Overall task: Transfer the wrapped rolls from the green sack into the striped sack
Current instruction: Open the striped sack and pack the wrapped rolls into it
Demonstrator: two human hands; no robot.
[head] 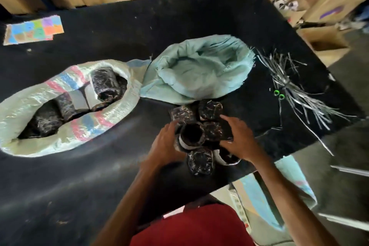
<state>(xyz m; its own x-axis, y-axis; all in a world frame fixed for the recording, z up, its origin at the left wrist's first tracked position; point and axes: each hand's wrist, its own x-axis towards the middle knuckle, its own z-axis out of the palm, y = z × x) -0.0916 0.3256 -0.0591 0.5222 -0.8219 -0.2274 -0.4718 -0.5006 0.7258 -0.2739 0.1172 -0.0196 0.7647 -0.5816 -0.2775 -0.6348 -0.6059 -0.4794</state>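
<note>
The black surface (119, 36) carries the striped sack (60, 142) at the left, lying open with several rolls already inside. Just beside it, the green sack (199, 78) lies slumped and looks empty. The remaining wrapped rolls (210, 110) sit in a tight cluster on the surface at the near edge, just in front of the green sack.

They look like compact cylinders in crinkled, glossy film. They are probably firm enough to squeeze without harm but slick, and not heavy one at a time. Taking one round the middle of its barrel seems the safest hold, since the film at the ends may slide.

The left grip (167, 142) curls round the side of the open-ended roll (192, 134) standing upright in the cluster. The right grip (237, 142) is spread, with forefinger and thumb laid against the neighbouring rolls and enclosing none.
</note>
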